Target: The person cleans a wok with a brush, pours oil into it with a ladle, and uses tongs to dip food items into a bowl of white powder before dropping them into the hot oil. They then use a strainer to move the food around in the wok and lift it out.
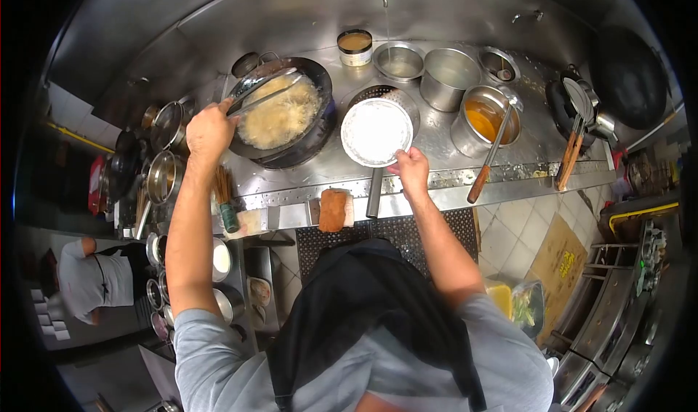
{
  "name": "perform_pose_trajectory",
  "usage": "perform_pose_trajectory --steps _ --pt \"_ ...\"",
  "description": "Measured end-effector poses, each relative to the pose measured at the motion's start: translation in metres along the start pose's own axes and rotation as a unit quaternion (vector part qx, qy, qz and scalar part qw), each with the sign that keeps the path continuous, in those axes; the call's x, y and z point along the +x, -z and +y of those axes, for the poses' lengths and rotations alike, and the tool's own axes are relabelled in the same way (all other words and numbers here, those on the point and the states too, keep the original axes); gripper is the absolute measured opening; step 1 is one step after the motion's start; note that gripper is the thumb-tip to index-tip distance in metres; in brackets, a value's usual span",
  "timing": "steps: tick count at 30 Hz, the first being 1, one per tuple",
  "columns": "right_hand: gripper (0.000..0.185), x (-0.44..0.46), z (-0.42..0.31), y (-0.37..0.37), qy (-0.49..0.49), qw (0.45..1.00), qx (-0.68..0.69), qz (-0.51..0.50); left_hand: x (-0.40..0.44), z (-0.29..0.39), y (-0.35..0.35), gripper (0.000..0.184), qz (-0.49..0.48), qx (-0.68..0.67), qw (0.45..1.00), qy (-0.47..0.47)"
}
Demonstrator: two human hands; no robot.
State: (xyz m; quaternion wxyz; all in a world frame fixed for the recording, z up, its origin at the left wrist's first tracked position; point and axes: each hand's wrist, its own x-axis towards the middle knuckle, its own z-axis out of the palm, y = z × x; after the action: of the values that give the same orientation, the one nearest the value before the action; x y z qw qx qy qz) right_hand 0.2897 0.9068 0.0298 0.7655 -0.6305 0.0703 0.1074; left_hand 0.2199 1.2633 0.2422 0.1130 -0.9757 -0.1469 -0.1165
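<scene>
Head view: a steel counter (pixel 534 132) spans the upper half of the frame, and in its upper left sits a large wok (pixel 326 94) with pale golden food (pixel 280 121) spread in what looks like bubbling oil. Judging by that light colour, the frying is under way but not finished; the food lies in the wok, and none can be made out between the tongs' tips. Right of centre stand a tall pot (pixel 445 96) and a pot of orange liquid (pixel 465 142), with a ladle (pixel 494 152) leaning across the latter. At the centre, a round bowl (pixel 376 132) shows a bright white inside, too washed out to tell how much it holds; it overlaps a holed strainer (pixel 384 92). The long tongs (pixel 265 101) reach over the wok, their arms slightly apart, and whether the tips touch the food cannot be told. The left hand (pixel 211 130) has its fingers curled closed around the tongs' near end. The right hand (pixel 411 171) pinches the bowl's lower right rim between thumb and fingers. Below, a folded brown cloth (pixel 334 211) hangs at the counter's front edge.
</scene>
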Motion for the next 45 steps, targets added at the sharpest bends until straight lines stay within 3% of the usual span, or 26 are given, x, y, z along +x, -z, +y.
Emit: perform_pose_trajectory --steps 2,6,10,17,27,38,45 --pt "0.013 0.001 -0.001 -0.001 0.005 1.000 -0.011 0.000 -0.010 0.020 0.033 0.046 -0.005 -0.009 1.000 -0.006" --pt "0.016 0.008 0.010 -0.001 0.031 0.999 -0.019 0.009 -0.030 0.057 0.074 0.044 -0.009 -0.046 0.991 -0.123" --pt "0.018 0.012 0.015 -0.002 0.049 0.997 -0.058 0.013 -0.037 0.081 0.067 0.042 -0.044 -0.037 0.973 -0.224" --pt "0.022 0.011 0.012 -0.007 0.052 0.996 -0.068 0.003 -0.031 0.098 0.048 0.043 -0.068 -0.035 0.973 -0.218" --pt "0.016 0.011 0.010 -0.017 0.020 0.997 -0.069 -0.021 -0.035 0.074 0.083 0.035 -0.007 -0.046 0.977 -0.209" --pt "0.022 0.010 0.017 -0.045 0.056 0.995 -0.077 -0.026 -0.027 0.068 0.054 0.036 -0.043 -0.034 0.980 -0.192" --pt "0.014 0.014 0.012 -0.048 0.006 0.997 -0.064 -0.043 -0.040 0.048 0.102 0.035 -0.004 -0.051 0.984 -0.171"
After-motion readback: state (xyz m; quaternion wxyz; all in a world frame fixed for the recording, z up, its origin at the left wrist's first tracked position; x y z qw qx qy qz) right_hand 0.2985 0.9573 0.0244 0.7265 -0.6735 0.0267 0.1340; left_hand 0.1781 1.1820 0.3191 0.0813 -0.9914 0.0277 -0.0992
